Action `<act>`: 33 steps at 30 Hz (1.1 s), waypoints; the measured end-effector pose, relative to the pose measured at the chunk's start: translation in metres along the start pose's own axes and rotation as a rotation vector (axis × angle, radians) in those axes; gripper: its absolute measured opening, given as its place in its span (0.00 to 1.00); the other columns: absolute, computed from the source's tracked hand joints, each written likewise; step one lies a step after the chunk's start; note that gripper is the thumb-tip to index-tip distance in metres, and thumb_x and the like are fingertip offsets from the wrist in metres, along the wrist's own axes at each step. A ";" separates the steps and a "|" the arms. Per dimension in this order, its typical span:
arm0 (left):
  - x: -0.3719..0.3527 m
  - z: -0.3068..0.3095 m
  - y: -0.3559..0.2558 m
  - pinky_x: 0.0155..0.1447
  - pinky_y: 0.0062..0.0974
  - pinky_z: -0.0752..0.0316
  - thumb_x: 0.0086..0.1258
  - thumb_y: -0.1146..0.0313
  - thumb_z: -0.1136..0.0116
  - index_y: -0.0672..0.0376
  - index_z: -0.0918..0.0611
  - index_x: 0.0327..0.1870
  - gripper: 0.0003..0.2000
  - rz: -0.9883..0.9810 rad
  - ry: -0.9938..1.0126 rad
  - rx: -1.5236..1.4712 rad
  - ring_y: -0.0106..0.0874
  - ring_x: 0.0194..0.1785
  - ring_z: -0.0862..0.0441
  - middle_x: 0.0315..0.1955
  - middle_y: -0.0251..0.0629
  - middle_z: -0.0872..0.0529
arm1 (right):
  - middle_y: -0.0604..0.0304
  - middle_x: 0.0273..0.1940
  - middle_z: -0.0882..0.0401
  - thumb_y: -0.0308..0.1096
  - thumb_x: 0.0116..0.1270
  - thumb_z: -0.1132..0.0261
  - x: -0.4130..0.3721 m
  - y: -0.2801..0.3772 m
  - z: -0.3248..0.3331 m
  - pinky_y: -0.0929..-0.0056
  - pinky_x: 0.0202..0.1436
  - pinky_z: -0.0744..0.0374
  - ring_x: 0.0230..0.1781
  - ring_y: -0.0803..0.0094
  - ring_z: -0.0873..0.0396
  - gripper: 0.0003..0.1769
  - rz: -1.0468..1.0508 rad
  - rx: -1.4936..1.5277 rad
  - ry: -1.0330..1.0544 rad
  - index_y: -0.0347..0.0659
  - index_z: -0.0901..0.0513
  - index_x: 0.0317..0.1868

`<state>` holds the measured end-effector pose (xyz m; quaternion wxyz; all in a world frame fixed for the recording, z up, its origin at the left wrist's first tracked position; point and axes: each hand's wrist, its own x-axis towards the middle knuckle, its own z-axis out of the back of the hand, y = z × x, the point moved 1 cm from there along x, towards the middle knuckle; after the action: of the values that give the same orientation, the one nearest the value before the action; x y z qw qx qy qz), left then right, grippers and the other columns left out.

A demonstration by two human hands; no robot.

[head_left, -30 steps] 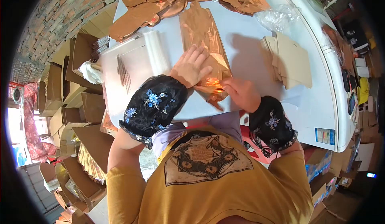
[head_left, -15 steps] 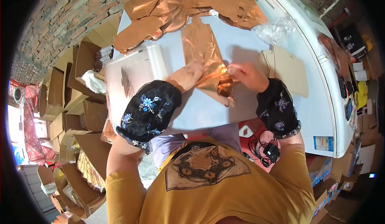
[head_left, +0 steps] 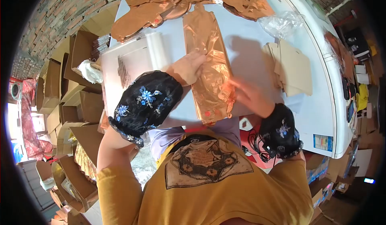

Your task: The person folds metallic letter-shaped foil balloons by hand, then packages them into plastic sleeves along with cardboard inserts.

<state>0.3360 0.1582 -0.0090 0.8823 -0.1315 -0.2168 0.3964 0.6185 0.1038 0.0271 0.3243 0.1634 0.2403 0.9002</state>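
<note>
left hand (head_left: 188, 67), unclenched at nine on the foil (head_left: 207, 34), best presses evenly; right hand (head_left: 252, 95) at four o'clock, grip cannot be told.

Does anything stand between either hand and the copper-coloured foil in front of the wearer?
Nothing visible does. The left hand rests on the foil, and the right hand is at its right edge. The cardboard pieces lie farther right, outside that gap.

the shirt (head_left: 217, 199) is mustard, the oversleeves (head_left: 150, 98) flowered black.
</note>
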 end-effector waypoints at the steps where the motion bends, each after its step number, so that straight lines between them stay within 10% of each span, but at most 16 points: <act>1: -0.001 0.000 -0.001 0.71 0.44 0.32 0.69 0.72 0.48 0.60 0.27 0.58 0.17 0.009 0.001 -0.006 0.55 0.70 0.33 0.63 0.51 0.26 | 0.55 0.56 0.22 0.33 0.67 0.37 0.003 -0.007 0.005 0.61 0.60 0.24 0.56 0.56 0.23 0.24 -0.002 -0.114 -0.091 0.48 0.25 0.64; 18: -0.002 -0.002 -0.001 0.73 0.41 0.34 0.70 0.72 0.48 0.59 0.27 0.54 0.13 0.039 0.017 0.003 0.52 0.71 0.34 0.67 0.50 0.29 | 0.63 0.48 0.23 0.31 0.60 0.39 0.040 -0.058 0.016 0.67 0.46 0.18 0.48 0.63 0.21 0.17 0.465 -0.554 -0.102 0.54 0.20 0.51; 24: -0.002 0.000 -0.003 0.73 0.41 0.34 0.70 0.72 0.49 0.59 0.28 0.54 0.13 0.042 0.011 -0.006 0.52 0.72 0.35 0.67 0.51 0.29 | 0.54 0.39 0.16 0.35 0.68 0.36 0.051 -0.059 0.001 0.62 0.47 0.20 0.42 0.54 0.18 0.14 -0.231 0.026 -0.307 0.42 0.20 0.52; 33: -0.001 0.004 -0.008 0.75 0.39 0.37 0.68 0.74 0.48 0.61 0.27 0.54 0.13 0.079 0.031 -0.052 0.52 0.72 0.36 0.66 0.52 0.29 | 0.56 0.36 0.15 0.45 0.64 0.32 0.085 -0.067 -0.003 0.70 0.44 0.23 0.38 0.68 0.18 0.20 -0.567 0.456 -0.125 0.34 0.17 0.42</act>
<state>0.3388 0.1530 -0.0028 0.8657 -0.1690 -0.2078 0.4229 0.5887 0.2044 -0.0001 0.5303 0.2129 0.4504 0.6860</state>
